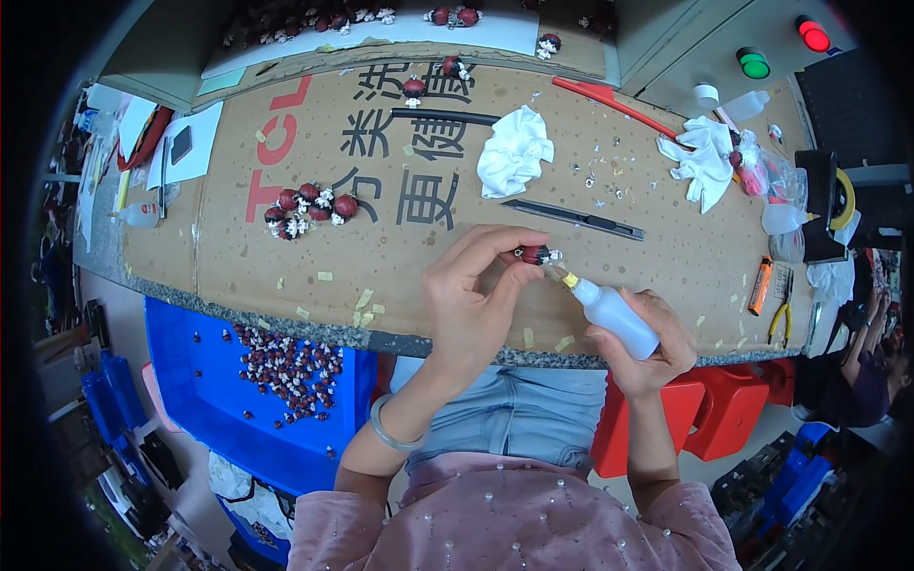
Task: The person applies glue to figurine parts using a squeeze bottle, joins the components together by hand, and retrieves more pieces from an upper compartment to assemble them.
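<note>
Between the thumb and fingers of my left hand [476, 285] is a small figurine [534, 254] with a dark red head and a pale body, lying sideways. My right hand [652, 343] is wrapped round a white squeeze bottle [614, 316]. The yellow-banded nozzle of the bottle points up and left, close to the figurine; whether its tip touches cannot be told. Just beyond my hands a black utility knife [576, 220] lies on the cardboard-covered bench [381, 257]. A crumpled white cloth [515, 152] sits behind the knife.
Several finished-looking figurines [309, 207] cluster at left on the cardboard. A blue bin [205, 381] below the bench holds many more. To the right are an orange lighter [760, 285], yellow-handled pliers [781, 319], another cloth [700, 162] and a tape roll [843, 200]. Red stools [681, 414] stand under the bench.
</note>
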Motion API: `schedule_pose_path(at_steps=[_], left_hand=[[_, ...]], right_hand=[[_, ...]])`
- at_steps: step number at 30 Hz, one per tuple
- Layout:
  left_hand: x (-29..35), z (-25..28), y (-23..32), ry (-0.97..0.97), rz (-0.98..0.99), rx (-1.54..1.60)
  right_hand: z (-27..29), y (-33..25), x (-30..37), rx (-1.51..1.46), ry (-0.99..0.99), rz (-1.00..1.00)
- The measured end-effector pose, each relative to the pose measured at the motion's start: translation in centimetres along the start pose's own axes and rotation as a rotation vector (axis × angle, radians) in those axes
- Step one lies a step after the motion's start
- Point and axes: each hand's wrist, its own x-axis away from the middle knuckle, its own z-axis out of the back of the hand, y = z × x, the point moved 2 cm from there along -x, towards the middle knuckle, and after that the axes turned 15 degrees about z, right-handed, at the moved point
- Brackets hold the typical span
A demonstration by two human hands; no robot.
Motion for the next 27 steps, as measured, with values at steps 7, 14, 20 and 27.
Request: schedule_pose_path(at_steps=[7, 14, 20, 27], left_hand=[[-0.1, 0.0, 0.1, -0.005, 0.013, 0.007], [-0.1, 0.0, 0.1, 0.002, 0.032, 0.027], [0.1, 0.1, 0.2, -0.01, -0.114, -0.036], [0.4, -0.2, 0.4, 0.03, -0.218, -0.125]], right_hand=[[-0.1, -0.1, -0.2, 0.003, -0.001, -0.006], [0.6, -0.1, 0.5, -0.016, 0.049, -0.061], [1.4, 1.5, -0.4, -0.18, 0.277, -0.429], [2.1, 3.8, -1.3, -0.19, 0.214, -0.479]])
